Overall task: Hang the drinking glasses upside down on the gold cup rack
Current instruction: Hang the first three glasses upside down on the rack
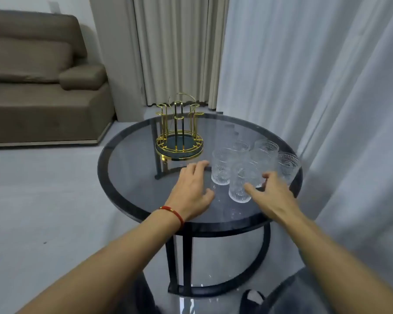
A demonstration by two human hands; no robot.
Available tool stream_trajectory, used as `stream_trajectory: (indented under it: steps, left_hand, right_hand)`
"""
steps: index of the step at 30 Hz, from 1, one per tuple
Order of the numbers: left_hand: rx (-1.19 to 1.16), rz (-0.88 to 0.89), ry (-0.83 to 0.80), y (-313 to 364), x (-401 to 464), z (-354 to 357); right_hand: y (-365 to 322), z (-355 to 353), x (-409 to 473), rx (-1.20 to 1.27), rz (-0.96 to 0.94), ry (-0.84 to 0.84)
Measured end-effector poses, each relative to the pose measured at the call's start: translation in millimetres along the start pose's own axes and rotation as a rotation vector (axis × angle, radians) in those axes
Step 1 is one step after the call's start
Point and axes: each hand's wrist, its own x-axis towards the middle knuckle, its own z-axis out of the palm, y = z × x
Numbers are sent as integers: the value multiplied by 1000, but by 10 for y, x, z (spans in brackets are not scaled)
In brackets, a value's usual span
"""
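Head cam, near to far: your left hand hovers low over the tabletop, fingers loosely spread, holding nothing. Your right hand is just beside the nearest glass, thumb and fingers open on either side of it; can't tell if they touch, but no grip yet. Behind it sit approx. five more drinking glasses, all upright, clustered tight on the right half of the tabletop, some touching or nearly so. Farther back, left of the cluster, stands the gold cup rack, pegs bare, nothing hung so far.

Handling, as a judgement: ribbed clear glass, rigid, fragile, prob. moderate weight; ribs should help vs. slipping. Take the nearest one round the mid-wall w/ thumb opposite fingers, lift straight up so it doesn't knock its neighbours, then invert. Glass on glass top: set nothing down hard.
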Motion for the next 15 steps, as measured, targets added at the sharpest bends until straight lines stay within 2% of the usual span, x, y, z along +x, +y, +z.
stream_trajectory:
  steps: [3,9,11,15]
  left_hand:
    - [-50,-26,6,2,-9,66]
    - [-138,-38,-36,-88,99,198]
    - [-263,-115,-59,-97,166,223]
    - [-603,-174,-209,-58,342,159]
  right_hand:
    - [-65,105,79,51,81,-134]
    - [-39,339,263,168,107,-67]
    - [-16,320,244,186,50,-50]
    - [-134,196,146,216,-223,-83]
